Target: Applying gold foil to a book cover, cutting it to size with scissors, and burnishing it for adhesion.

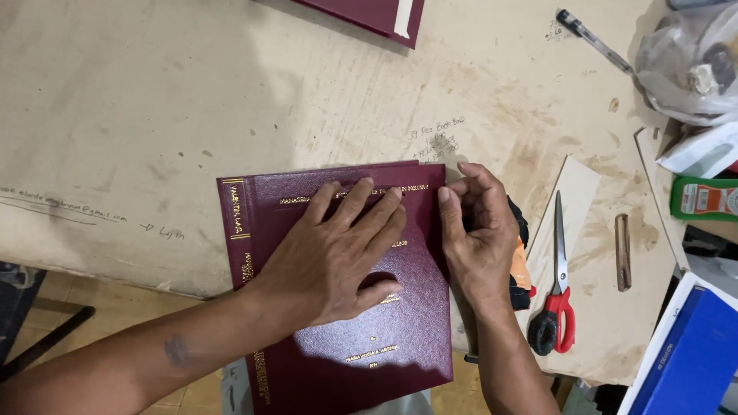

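Observation:
A maroon hardcover book [415,338] with gold lettering lies near the table's front edge, its spine to the left. My left hand [338,253] rests flat on the cover, fingers spread, pressing it down. At the book's right edge my right hand [480,230] has its fingers curled, and the thumb and fingertips touch the cover's fore edge near the top right corner. Whether those fingers grip the cover I cannot tell. A dark cloth and an orange object [523,269] lie partly hidden under my right hand.
Red-handled scissors [560,300] lie right of my right hand beside a small brown stick [623,252]. A pen [596,42], a plastic bag [688,65] and a green bottle [703,198] sit far right. Another maroon book [377,15] lies at the top edge. A blue box [692,353] stands bottom right.

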